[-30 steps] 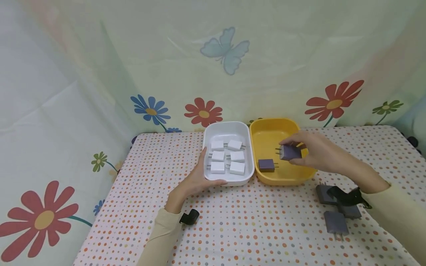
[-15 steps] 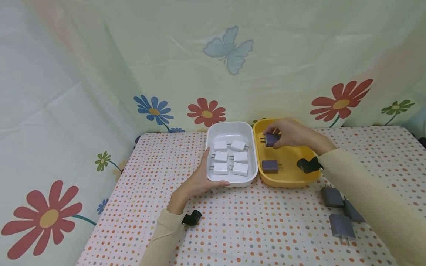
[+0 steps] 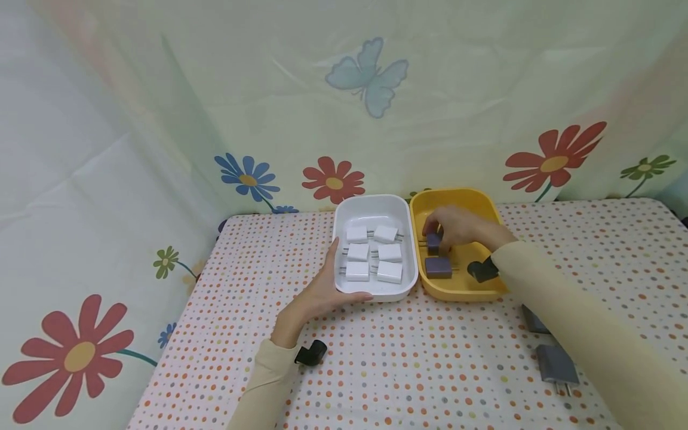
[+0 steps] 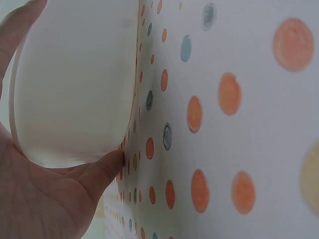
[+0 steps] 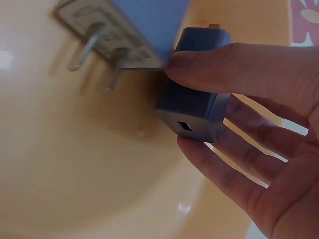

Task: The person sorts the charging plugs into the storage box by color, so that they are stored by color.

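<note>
One purple charger (image 5: 145,22) bears print (image 5: 107,32), apparently illegible.

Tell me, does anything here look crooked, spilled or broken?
Only something small: in the white tray, the far right-hand white plug sits slightly askew, prongs pointing right, whereas the two nearer plugs in its column point left. I see nothing spilled or visibly damaged.

A pale backdrop (image 3: 457,119) printed with flowers (image 3: 333,183) and a blue butterfly (image 3: 368,76) hangs behind a dotted tablecloth (image 3: 403,358)
</note>
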Available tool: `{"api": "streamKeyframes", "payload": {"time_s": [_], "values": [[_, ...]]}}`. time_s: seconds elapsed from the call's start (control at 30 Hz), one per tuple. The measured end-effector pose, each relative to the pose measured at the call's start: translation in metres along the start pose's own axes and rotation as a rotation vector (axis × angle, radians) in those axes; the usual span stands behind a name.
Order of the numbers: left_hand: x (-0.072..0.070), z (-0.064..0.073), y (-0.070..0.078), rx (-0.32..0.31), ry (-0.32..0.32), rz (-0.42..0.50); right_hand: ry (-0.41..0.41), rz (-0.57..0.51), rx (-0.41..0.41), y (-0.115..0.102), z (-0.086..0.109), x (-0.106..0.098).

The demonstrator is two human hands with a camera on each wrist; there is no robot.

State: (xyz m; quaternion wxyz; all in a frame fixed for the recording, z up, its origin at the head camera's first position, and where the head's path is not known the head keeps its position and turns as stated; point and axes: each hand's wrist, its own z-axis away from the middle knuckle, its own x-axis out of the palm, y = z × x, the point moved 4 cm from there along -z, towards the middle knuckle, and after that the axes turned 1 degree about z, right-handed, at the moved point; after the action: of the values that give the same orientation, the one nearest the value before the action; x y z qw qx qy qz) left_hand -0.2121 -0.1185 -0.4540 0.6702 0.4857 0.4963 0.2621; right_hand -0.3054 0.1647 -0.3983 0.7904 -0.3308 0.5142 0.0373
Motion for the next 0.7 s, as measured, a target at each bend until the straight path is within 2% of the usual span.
{"api": "streamKeyframes", "payload": {"time_s": [0.7], "values": [[-0.0009, 0.0016, 0.0034, -0.036, 0.009, -0.026, 0.039, 0.0, -0.007, -0.0008, 0.0017, 0.0097]]}}
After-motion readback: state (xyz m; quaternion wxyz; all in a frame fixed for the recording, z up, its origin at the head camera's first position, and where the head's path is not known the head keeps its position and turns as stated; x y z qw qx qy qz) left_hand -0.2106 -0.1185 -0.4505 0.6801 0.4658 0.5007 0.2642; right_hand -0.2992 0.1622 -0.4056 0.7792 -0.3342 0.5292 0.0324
